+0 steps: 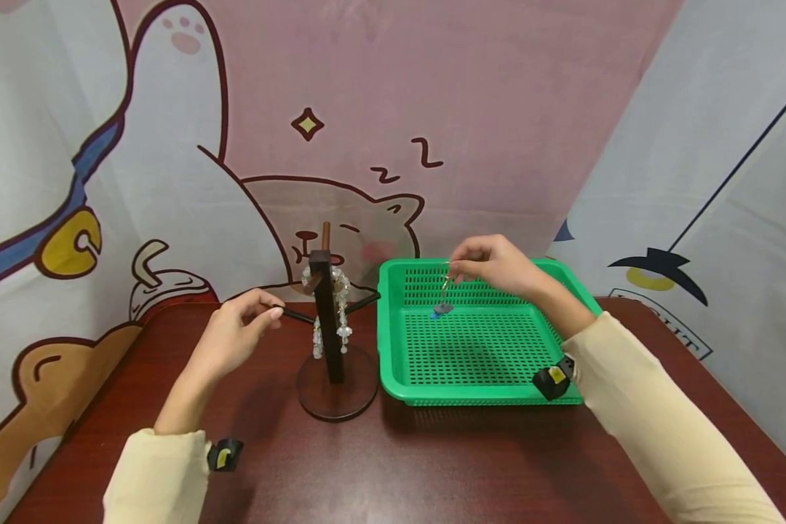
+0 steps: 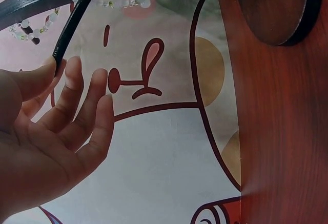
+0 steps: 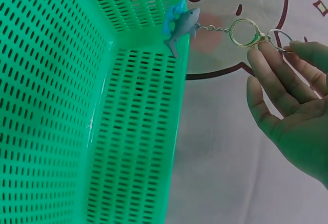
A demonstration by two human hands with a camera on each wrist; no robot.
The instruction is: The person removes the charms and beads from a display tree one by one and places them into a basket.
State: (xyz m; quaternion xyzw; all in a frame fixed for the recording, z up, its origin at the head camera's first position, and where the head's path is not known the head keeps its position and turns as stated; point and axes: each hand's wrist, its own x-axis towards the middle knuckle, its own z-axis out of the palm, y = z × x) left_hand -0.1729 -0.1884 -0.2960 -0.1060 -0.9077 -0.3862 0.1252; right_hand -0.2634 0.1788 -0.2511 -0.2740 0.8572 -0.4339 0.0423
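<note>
Left hand (image 1: 237, 333) pinches rod (image 2: 73, 29) of black round-based stand (image 1: 328, 320) (wood, we think), likely for steadying; right hand (image 1: 499, 269) pinches grey-shark metal-chain keychain (image 3: 184, 26) by end, letting it hang.

And there on the pink backdrop (image 1: 498, 94), two dark letters: a larger Z (image 1: 423, 153) up top, a smaller Z (image 1: 383, 175) just below and to its left, both above the sleeping cartoon animal (image 1: 340, 196)! Over on the pale right-hand cloth (image 1: 753, 218), an outlined box (image 1: 701, 352) carries dark capitals, apparently ending "HT"; the rest is unclear.
</note>
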